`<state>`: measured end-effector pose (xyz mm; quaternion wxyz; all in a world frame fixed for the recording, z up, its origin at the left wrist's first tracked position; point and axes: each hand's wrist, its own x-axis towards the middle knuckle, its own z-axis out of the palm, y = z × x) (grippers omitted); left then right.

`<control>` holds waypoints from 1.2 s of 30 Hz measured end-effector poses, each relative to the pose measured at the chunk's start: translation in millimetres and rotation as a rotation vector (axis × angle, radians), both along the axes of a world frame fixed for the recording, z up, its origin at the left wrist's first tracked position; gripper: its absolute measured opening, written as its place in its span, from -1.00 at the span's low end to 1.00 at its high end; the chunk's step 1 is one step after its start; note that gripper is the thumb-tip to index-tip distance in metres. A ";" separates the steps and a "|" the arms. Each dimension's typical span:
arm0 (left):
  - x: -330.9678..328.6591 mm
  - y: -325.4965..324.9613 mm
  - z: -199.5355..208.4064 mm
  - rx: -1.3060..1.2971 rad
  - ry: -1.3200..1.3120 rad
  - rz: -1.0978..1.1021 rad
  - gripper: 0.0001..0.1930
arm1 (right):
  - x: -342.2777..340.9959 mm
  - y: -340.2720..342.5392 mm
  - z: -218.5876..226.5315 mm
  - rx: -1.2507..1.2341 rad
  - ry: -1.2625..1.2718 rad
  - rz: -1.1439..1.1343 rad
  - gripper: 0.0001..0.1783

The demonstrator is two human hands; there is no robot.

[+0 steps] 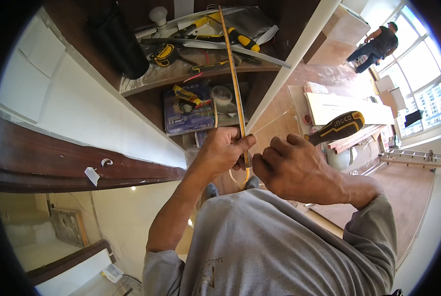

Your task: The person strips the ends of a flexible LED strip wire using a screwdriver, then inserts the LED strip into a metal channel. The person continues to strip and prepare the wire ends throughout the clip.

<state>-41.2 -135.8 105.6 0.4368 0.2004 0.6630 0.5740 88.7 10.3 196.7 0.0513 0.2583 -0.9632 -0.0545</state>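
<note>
Grey shirt (pixel 279 237) — left hand (pixel 220 154) pinching yellow strip (pixel 234 71)

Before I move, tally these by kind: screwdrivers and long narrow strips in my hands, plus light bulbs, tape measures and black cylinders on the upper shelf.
Screwdriver, in your right hand: 1
Long narrow strip, in your left hand: 1
Light bulb: 1
Tape measure: 1
Black cylinder: 1
Total: 5
</note>
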 end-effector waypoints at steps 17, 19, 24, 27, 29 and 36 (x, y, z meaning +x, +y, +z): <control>14.4 14.6 -14.2 -0.067 0.311 0.138 -0.63 | 0.0 -12.6 -16.4 0.185 0.024 0.048 -0.77; 12.2 16.8 -24.5 -0.033 0.318 0.161 -0.63 | -1.2 -13.2 -20.8 0.203 0.081 0.033 -0.80; 6.0 12.1 -18.6 -0.024 0.125 0.127 -0.66 | -6.0 -4.5 -26.6 0.149 0.105 -0.027 -0.83; 3.2 6.2 -4.9 0.044 0.021 0.089 -0.68 | -3.1 1.0 -22.1 0.019 0.112 -0.099 -0.81; 3.7 4.2 -5.3 0.041 0.040 0.078 -0.70 | 4.2 5.8 -22.0 -0.169 -0.035 -0.163 -0.79; 2.5 17.6 -21.6 -0.099 0.268 0.068 -0.72 | 37.6 -14.4 -64.3 -0.220 0.074 -0.405 -0.66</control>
